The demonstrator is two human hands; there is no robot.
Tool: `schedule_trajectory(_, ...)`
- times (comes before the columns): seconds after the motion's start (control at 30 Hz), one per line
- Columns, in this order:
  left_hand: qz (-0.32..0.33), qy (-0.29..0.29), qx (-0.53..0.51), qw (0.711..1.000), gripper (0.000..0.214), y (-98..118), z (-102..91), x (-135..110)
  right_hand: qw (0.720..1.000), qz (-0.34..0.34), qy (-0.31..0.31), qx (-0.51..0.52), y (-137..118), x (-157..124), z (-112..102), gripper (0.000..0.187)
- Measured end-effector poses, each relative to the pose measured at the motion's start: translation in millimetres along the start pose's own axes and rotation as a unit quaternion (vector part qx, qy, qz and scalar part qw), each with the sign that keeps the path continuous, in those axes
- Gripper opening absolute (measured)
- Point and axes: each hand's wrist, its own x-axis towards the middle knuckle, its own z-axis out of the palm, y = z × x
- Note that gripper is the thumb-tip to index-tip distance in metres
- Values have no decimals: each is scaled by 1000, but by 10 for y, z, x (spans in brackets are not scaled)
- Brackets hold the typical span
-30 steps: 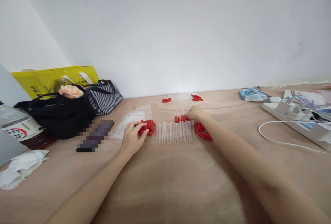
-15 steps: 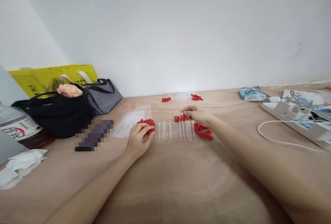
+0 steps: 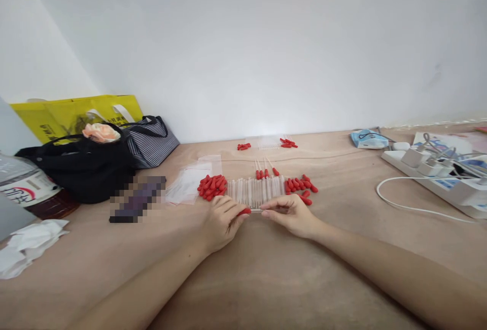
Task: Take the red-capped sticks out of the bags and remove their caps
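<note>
A row of clear glass tubes point(image 3: 255, 191) lies on the tan table point(image 3: 266, 269), with a heap of red rubber caps point(image 3: 211, 186) to its left and more red caps point(image 3: 301, 186) to its right. My left hand point(image 3: 222, 219) pinches one red cap point(image 3: 244, 211). My right hand point(image 3: 291, 214) pinches a single clear tube point(image 3: 262, 210) whose end meets that cap, just in front of the row. A few capped tubes point(image 3: 265, 170) lie behind the row.
A blurred dark object point(image 3: 137, 198), clear plastic bags point(image 3: 190, 180), a black bag point(image 3: 83, 167), a striped bag point(image 3: 152, 142) and a yellow bag point(image 3: 68, 114) stand at the left. A power strip point(image 3: 437, 175) with cables sits at the right. More tubes and caps point(image 3: 268, 143) lie by the wall.
Both hands drew back toward me from the heaps. The left one now holds a red cap and the right one a tube, brought together in front of the row.
</note>
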Motion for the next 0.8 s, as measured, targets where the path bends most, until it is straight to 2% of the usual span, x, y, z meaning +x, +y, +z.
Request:
schedule_trajectory(0.07,13,-10,8,1000,13,2,-1,3,990,-77,-5,-117,41,-48,-87,19)
schedule_trajectory(0.1,20,-12,9,1000,13,5,2,5,975,-121,-4,-185,57,-71,-112,19)
schedule_trajectory(0.17,33,-9,6,999,13,8,12,7,925,-204,5,-320,74,-105,-126,20)
schedule_trajectory(0.23,46,-5,1,999,13,5,22,7,877,-253,9,-408,72,-119,-108,21)
schedule_trajectory(0.3,61,0,-1,998,11,1,27,2,851,-277,1,-447,58,-119,-85,22)
schedule_trajectory(0.47,96,14,24,995,18,9,10,-21,833,-324,-14,-449,36,-120,-88,24)
schedule_trajectory(0.8,118,2,52,992,17,50,-45,-35,832,-343,-19,-435,32,-148,-87,26)
